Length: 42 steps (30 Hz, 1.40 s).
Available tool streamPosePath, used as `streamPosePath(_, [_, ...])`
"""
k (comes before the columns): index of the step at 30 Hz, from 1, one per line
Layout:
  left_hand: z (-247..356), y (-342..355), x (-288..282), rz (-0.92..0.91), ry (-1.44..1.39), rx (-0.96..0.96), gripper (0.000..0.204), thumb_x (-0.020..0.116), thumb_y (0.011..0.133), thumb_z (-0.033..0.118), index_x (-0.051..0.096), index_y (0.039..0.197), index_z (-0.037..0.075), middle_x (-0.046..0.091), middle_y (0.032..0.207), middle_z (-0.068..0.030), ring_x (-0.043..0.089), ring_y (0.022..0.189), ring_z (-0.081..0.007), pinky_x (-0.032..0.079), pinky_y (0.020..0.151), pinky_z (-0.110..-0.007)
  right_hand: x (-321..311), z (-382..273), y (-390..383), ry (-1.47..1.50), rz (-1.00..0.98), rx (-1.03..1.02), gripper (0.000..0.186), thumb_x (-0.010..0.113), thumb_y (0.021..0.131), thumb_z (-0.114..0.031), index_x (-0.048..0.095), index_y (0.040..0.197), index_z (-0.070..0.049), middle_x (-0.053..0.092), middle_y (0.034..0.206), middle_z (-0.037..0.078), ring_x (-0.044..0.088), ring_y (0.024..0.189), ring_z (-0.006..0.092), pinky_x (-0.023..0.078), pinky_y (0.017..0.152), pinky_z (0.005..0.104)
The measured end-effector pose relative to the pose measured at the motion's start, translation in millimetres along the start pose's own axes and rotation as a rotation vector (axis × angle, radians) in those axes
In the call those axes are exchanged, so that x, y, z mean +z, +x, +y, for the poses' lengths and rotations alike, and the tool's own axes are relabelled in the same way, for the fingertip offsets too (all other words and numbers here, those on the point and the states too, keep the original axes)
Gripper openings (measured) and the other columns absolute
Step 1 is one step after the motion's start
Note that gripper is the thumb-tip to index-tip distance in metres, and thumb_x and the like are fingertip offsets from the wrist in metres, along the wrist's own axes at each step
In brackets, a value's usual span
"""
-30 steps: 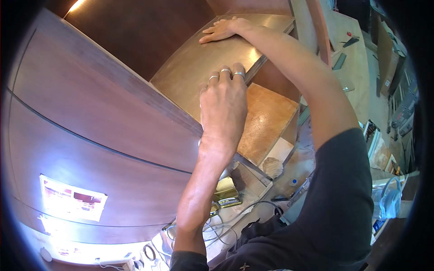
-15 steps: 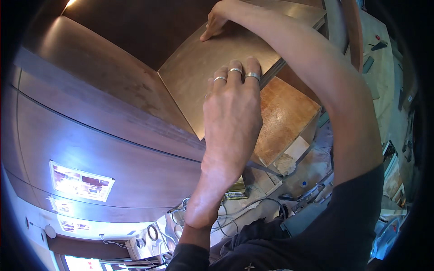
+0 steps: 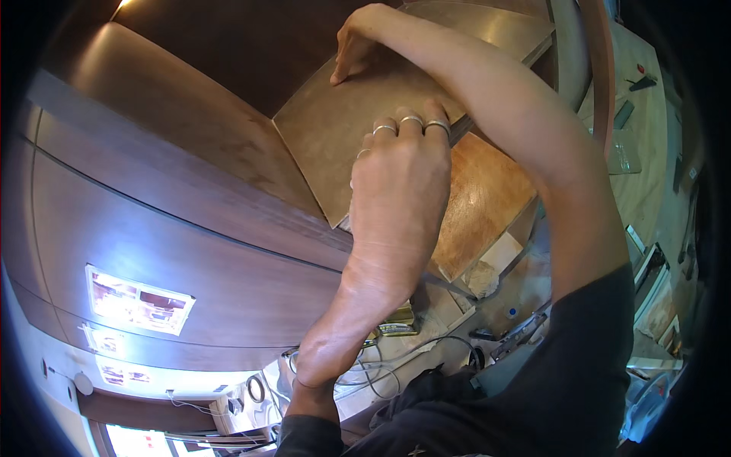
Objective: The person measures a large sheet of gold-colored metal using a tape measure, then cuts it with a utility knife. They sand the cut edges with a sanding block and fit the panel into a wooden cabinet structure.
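Note:
A brown wooden shelf board (image 3: 320, 145) lies slanted inside a dark wood cabinet. My left hand (image 3: 403, 190), with rings on several fingers, is over the board's front edge; its fingers bend over the upper face, close together. The thumb and palm are hidden, so what is beneath them does not show. Farther in, my right hand (image 3: 356, 47) reaches across from the right with its wrist bent. Its fingertips rest on the board's far part, and no held thing shows in it. Below the front edge lies an orange-brown wooden panel (image 3: 487, 202).
The curved cabinet face (image 3: 190, 236) fills the left, with a bright reflection on it. Cables (image 3: 381, 373) and small items lie on the floor below. At the right, a pale worktop (image 3: 640, 99) carries tools. An upright curved wooden edge (image 3: 601, 68) stands near my right arm.
My left hand has shifted slightly right, and its fingers are more bent. My right hand has moved a little left and nearer, fingertips still on the board. My view has shifted slightly.

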<state>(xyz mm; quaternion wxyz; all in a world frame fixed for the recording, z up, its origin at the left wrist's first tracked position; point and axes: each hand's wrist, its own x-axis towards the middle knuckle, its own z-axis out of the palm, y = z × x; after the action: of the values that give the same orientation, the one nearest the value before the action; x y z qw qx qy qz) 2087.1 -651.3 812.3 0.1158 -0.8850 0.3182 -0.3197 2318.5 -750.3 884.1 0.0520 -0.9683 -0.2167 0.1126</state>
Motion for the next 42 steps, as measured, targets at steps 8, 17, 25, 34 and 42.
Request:
streamPosePath(8, [3.6,1.2,3.7,0.150,-0.204,-0.015,0.027,0.060,0.088,0.011,0.065,0.115,0.008,0.068,0.104,-0.0132,0.064,0.095,-0.0309,0.055,0.078,-0.040,7.1,12.9,-62.5,0.166,0.404,-0.113,0.063,0.061,0.085,-0.058,0.058,0.135,-0.020,0.060,0.132,0.009,0.058,0.119,0.0270,0.046,0.101,0.0385])
streamPosePath(17, [-5.6,1.5,-1.3,0.058,-0.136,0.021,0.027,0.058,0.086,0.005,0.065,0.111,0.005,0.068,0.095,-0.0142,0.066,0.088,-0.0305,0.056,0.071,-0.039,119.3,88.6,-227.5,0.071,0.730,-0.237,0.063,0.074,0.079,-0.038,0.057,0.134,-0.012,0.053,0.140,0.014,0.049,0.129,0.0282,0.029,0.114,0.0422])
streamPosePath(25, [-0.9,1.0,-6.8,-0.010,-0.023,0.004,0.022,0.059,0.081,0.003,0.061,0.103,0.005,0.067,0.090,-0.0135,0.066,0.086,-0.0284,0.057,0.066,-0.038,128.3,104.6,-198.7,0.213,0.866,-0.313,0.041,0.068,0.085,-0.042,0.071,0.116,-0.016,0.060,0.133,0.011,0.051,0.126,0.0263,0.031,0.112,0.0406])
streamPosePath(34, [-5.3,1.7,-10.2,0.038,-0.174,-0.010,0.021,0.065,0.087,0.021,0.065,0.103,0.008,0.066,0.094,-0.0131,0.065,0.088,-0.0304,0.055,0.070,-0.041,126.2,99.9,-201.8,0.173,0.882,-0.299,0.043,0.066,0.085,-0.047,0.071,0.117,-0.017,0.060,0.133,0.010,0.049,0.129,0.0276,0.031,0.112,0.0419])
streamPosePath(42, [-8.7,70.5,-13.8,-0.390,-0.378,0.055,0.042,0.067,0.085,0.038,0.063,0.107,0.002,0.066,0.103,-0.0194,0.062,0.098,-0.0380,0.049,0.086,-0.046,104.1,100.8,-204.9,0.286,0.617,-0.231,0.045,0.061,0.090,-0.045,0.067,0.123,-0.015,0.060,0.132,0.010,0.053,0.126,0.0270,0.035,0.109,0.0387])
